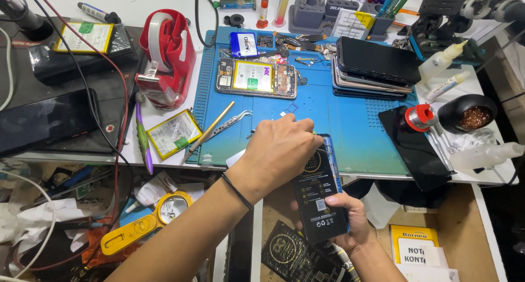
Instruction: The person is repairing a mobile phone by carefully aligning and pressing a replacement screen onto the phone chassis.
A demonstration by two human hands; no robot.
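My right hand (353,227) grips the lower end of a flat black packet (320,205) with gold print, held upright over the table's front edge. My left hand (279,151), a dark band on its wrist, is closed over the packet's upper end, which it hides. Just beyond lies a blue work mat (339,123). On the mat's far side rests an opened phone (256,77) with its battery showing. Tweezers (232,122) and a gold pry stick (210,130) lie left of my left hand.
A stack of phones (372,69) sits at the mat's back right. A black screen (415,148), a red-capped bottle (418,118) and a black bowl (467,112) are at the right. A red tape dispenser (167,58) and a loose battery (174,133) lie left.
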